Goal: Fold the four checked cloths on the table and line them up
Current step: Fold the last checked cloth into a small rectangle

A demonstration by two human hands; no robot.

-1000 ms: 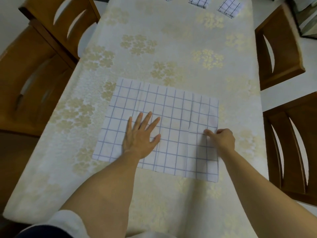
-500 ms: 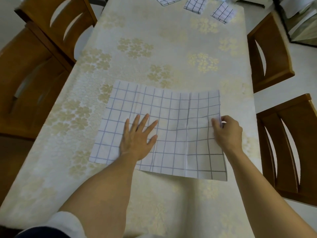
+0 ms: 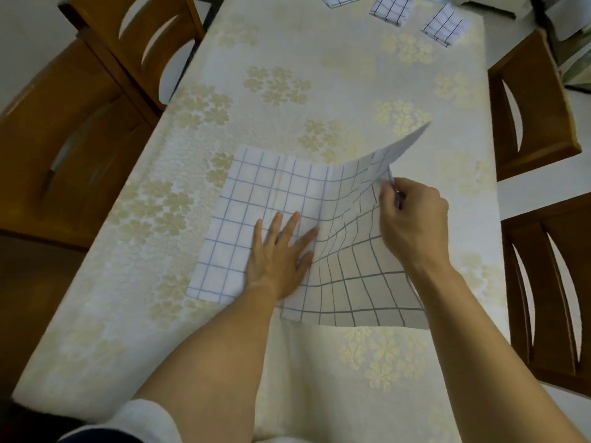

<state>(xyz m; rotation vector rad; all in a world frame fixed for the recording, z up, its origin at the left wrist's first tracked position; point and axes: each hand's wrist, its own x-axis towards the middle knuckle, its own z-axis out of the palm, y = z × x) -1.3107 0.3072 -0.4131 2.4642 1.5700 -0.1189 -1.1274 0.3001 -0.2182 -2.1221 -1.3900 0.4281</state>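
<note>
Cream floral table (image 3: 319, 75), frame centre: a limp, seemingly light checked cloth (image 3: 256, 199) lies pinned under the flat, spread left hand (image 3: 281, 254) while the right hand (image 3: 412, 219) pinches its raised right edge, a sound hold for folding; three folded cloths (image 3: 391, 9) sit upper right.

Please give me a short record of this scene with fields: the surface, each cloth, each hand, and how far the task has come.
surface: table with a flowered tablecloth
open cloth: checked cloth, left part flat, right side raised off the table
left hand: left hand rests flat on the cloth, fingers spread
right hand: right hand pinches the raised right edge
folded cloths: three folded cloths in a row at the far edge
chairs: wooden chairs on both sides
progress: three folded, the fourth not yet folded
</note>
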